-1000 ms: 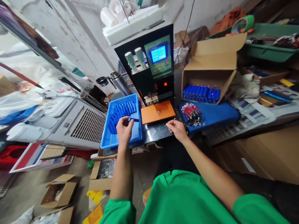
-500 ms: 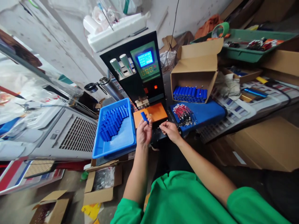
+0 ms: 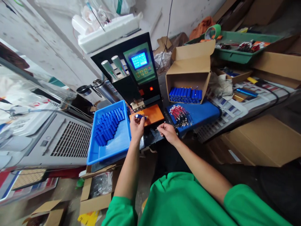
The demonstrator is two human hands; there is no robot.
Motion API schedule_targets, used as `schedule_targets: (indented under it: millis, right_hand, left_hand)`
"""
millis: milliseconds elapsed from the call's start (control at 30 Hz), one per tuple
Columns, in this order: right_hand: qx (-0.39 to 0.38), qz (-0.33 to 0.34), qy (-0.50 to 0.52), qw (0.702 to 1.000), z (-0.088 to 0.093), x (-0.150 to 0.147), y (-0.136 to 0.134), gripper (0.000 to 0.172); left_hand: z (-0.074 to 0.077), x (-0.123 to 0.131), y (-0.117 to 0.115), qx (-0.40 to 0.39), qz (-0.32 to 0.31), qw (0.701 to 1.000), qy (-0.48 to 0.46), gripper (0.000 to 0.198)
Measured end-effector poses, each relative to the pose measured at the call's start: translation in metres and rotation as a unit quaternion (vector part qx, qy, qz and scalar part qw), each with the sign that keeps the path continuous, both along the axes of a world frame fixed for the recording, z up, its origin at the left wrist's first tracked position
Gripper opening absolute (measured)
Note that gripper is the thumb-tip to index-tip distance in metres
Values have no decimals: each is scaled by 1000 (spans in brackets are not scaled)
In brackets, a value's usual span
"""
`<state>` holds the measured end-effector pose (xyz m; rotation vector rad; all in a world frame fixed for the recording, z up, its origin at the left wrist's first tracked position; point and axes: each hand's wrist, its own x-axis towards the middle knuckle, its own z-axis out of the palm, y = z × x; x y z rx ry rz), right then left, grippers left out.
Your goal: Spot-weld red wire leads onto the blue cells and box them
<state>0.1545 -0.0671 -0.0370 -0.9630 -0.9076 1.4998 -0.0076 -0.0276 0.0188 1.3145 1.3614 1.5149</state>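
Observation:
My left hand is closed around a blue cylindrical battery cell, which lies nearly level above the orange plate of a black spot welder. The welder's electrode tips are just behind the cell. To the right, my right hand pinches something thin and small, too fine to make out. A bundle of red and black wires lies beyond it on a blue surface. On the left, a blue tray holds several rows of blue cells.
An open cardboard box with stacked blue cells stands right of the welder. A steel flask is behind the tray. Further right are a green tray and a large carton. A grey vented unit stands left.
My left hand has turned the battery cell from upright tilt to nearly level and brought it nearer the electrodes. My right hand keeps its pinch. The view has shifted slightly.

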Motion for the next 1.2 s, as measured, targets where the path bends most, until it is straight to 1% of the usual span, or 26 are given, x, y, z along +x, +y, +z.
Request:
schedule_targets:
  millis: [167, 267, 367, 467, 567, 667, 767, 867, 967, 1200]
  right_hand:
    - [9, 2, -7, 1000, 0, 1, -1, 37]
    - [10, 2, -11, 1000, 1, 2, -1, 37]
    - [20, -1, -26, 999, 8, 3, 5, 36]
    - [55, -25, -60, 996, 24, 4, 22, 34]
    - [99, -56, -88, 990, 40, -1, 48, 30]
    - [124, -67, -98, 985, 48, -13, 74, 28]
    - [125, -59, -94, 986, 46, -29, 93, 25]
    - [117, -54, -98, 987, 41, -41, 102, 21]
    - [121, -54, -118, 984, 40, -46, 105, 17]
    - [121, -52, -156, 979, 47, -48, 102, 16]
  left_hand:
    - [-5, 0, 17, -10, 6, 996, 89, 20]
    - [-9, 0, 22, -8, -3, 994, 104, 19]
    - [-14, 1, 24, 3, -16, 992, 121, 17]
    - [-19, 2, 25, 4, -14, 992, 128, 16]
    - [-23, 2, 25, 5, 1, 990, 142, 17]
    - [-26, 1, 24, 4, 17, 985, 170, 22]
    - [-28, 0, 24, 4, 24, 979, 203, 25]
    - [-30, -1, 25, 9, 37, 971, 237, 27]
    - [-33, -1, 26, 18, 46, 967, 251, 28]
    - [-36, 0, 26, 33, 54, 965, 253, 31]
